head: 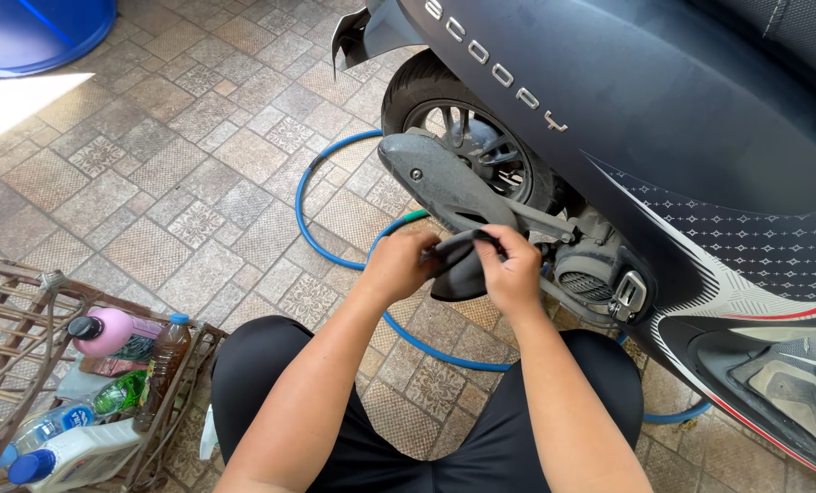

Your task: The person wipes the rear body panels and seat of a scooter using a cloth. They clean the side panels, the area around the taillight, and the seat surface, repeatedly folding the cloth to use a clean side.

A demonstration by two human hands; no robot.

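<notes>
Head view: the person squats beside a dark scooter (pixel 663 119) on a patterned tile floor (pixel 179 183), knees in black trousers at the bottom of the frame. Both hands meet just in front of the scooter's rear wheel (pixel 467 137), below the grey engine-side cover (pixel 440 178). The left hand (pixel 399 265) and the right hand (pixel 510 269) each have their grip closed on a black rubber piece (pixel 458 265), a curved, flexible part held in the air between them; the left fingers pinch its left edge, the right fingers curl over its top right edge. The piece hangs just beside the engine's round vented housing (pixel 583 274), near it but apart as far as can be told.

A blue hose (pixel 321 246) loops over the tiles behind and under the hands. At lower left stands a rusty wire rack (pixel 24 310) holding bottles: a pink one with a black cap (pixel 105 330), a brown one with a blue cap (pixel 166 361), a green one (pixel 120 393) and a white jug with a blue cap (pixel 74 455). A blue drum (pixel 33 32) sits at the upper left corner.
</notes>
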